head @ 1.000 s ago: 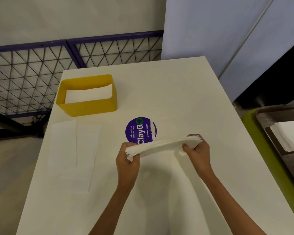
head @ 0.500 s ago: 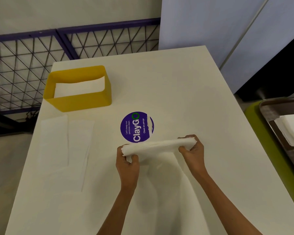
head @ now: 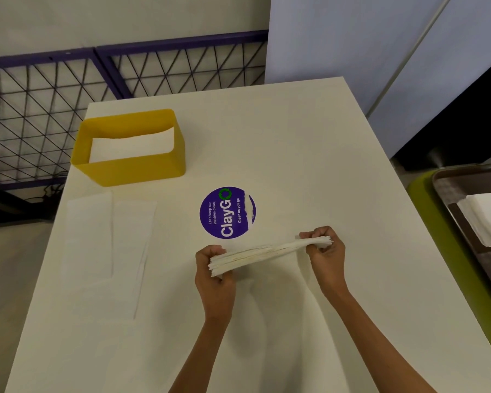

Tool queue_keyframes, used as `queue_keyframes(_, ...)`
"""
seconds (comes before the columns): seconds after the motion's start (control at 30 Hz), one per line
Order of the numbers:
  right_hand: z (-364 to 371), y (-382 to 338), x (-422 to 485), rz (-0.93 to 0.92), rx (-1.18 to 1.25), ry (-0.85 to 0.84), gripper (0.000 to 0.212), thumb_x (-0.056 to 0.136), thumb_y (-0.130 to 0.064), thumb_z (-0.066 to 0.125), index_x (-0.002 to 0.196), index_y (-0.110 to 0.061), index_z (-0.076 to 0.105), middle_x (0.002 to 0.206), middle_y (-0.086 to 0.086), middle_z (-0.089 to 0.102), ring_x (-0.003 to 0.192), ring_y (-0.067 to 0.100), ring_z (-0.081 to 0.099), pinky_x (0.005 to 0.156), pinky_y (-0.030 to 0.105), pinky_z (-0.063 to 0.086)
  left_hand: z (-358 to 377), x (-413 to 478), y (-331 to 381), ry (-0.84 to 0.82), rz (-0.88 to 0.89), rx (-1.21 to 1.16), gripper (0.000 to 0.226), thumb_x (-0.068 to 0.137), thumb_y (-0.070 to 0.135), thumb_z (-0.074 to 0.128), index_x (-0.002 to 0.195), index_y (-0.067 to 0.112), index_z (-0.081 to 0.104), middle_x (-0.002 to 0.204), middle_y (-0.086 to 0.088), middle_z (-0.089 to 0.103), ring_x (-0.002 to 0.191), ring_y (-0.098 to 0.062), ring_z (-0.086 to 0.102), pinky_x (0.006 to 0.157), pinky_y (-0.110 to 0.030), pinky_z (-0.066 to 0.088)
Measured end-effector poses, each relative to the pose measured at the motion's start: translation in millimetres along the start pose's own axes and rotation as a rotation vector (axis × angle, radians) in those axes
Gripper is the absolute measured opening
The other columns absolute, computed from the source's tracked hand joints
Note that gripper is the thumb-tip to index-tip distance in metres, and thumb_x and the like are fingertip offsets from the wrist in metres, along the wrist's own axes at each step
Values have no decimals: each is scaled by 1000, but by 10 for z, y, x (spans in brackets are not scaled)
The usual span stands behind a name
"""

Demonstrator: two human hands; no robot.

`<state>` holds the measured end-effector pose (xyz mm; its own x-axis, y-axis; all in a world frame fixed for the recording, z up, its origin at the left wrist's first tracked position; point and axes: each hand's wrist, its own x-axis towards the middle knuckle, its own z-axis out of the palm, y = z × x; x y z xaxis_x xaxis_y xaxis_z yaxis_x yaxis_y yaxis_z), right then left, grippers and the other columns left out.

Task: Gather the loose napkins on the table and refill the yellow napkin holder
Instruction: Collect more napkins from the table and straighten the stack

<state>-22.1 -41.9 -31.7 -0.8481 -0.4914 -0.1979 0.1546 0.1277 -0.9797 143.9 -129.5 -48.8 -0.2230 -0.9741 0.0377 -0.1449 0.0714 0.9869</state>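
Observation:
A stack of white napkins [head: 267, 252] hangs just above the white table [head: 295, 137], held flat by its two short ends. My left hand [head: 214, 276] grips the left end and my right hand [head: 325, 252] pinches the right end. The yellow napkin holder [head: 131, 165] stands at the far left of the table with some white napkins lying inside it. Two loose napkins [head: 108, 239] lie flat side by side on the table in front of the holder, to the left of my hands.
A round purple ClayGo sticker [head: 227, 212] is stuck on the table just beyond the stack. A brown tray [head: 465, 188] with more white napkins sits on a green surface to the right. A purple wire fence [head: 125, 75] runs behind the table.
The stack has flattened and squared up between my hands, staying in the same spot near the sticker. The view has shifted slightly.

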Motion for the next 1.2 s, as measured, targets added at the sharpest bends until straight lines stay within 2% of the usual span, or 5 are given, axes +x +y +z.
queue_keyframes(0.33, 32, 10, -37, -19, 17, -14, 35, 81, 18, 54, 70, -14, 45, 79, 5, 64, 75, 0, 64, 73, 12, 50, 87, 10, 52, 60, -23, -38, 24, 83, 2, 54, 101, 16, 47, 93, 9, 56, 86, 5, 58, 69, -5, 47)
queue_keyframes(0.57, 55, 11, -30, -10, 33, -30, 37, 79, 21, 49, 70, -14, 46, 79, 9, 62, 84, 25, 62, 76, 25, 48, 74, 44, 87, 58, -41, -8, 24, 83, 6, 54, 105, 12, 46, 94, 11, 55, 91, 10, 57, 74, -3, 48)
queue_keyframes(0.83, 58, 5, -8, 28, -132, -2, 34, 79, 16, 47, 74, -18, 53, 74, 0, 56, 59, -5, 50, 59, 11, 39, 45, 95, 101, 42, -118, 77, 21, 88, 1, 55, 103, 14, 51, 96, 0, 59, 87, -2, 59, 74, -1, 47)
queue_keyframes(1.0, 97, -109, 15, 61, -139, -5, 27, 83, 12, 49, 80, -14, 55, 73, -1, 56, 66, 10, 51, 62, 17, 43, -24, 183, 197, 45, -133, 107, 20, 88, 6, 57, 108, 6, 54, 100, -3, 60, 90, -16, 58, 80, -14, 49)
queue_keyframes(1.2, 396, -426, 102, 76, -100, -49, 26, 87, 3, 51, 75, -19, 59, 73, 0, 60, 66, 12, 53, 65, 20, 43, -259, 546, 438, 106, -101, 152, 18, 89, 4, 54, 107, 1, 56, 86, -5, 59, 72, -14, 52, 61, -1, 43)
